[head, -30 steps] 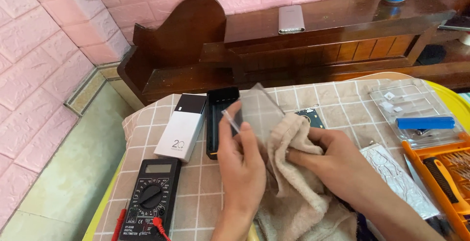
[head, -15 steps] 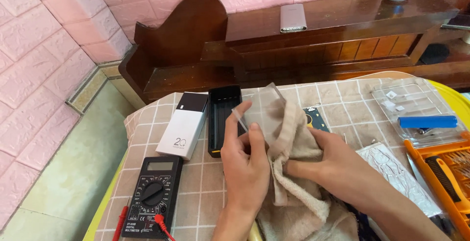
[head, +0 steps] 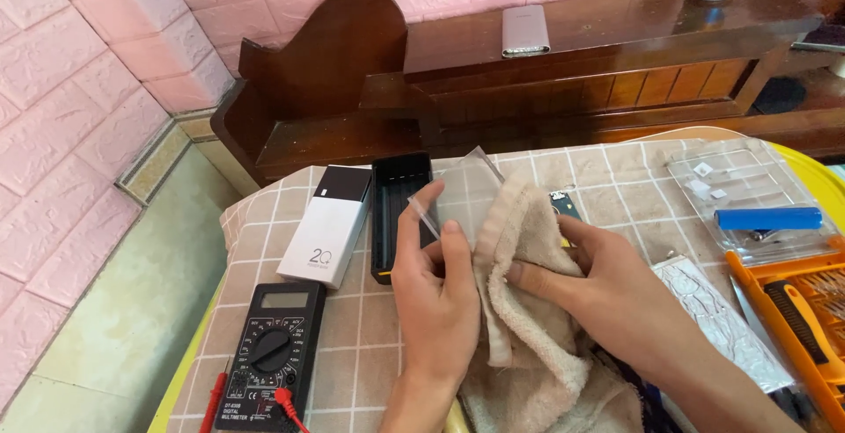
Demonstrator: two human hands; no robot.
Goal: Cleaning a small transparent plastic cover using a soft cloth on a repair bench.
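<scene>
Left hand (head: 436, 288) grip pinched on clear plastic sheet (head: 462, 191), held upright for wiping. Right hand (head: 607, 288) grip clamped on beige towel (head: 528, 310), pressed against sheet.

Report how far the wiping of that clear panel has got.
Done: the black case lies open and hollow on the checked cloth, the white cover beside it. In hand: the left hand pinches the clear panel upright while the right hand presses the beige towel against it. Left: the panel is not yet back on anything, and the multimeter lies untouched. How clean it is, I cannot tell.
</scene>
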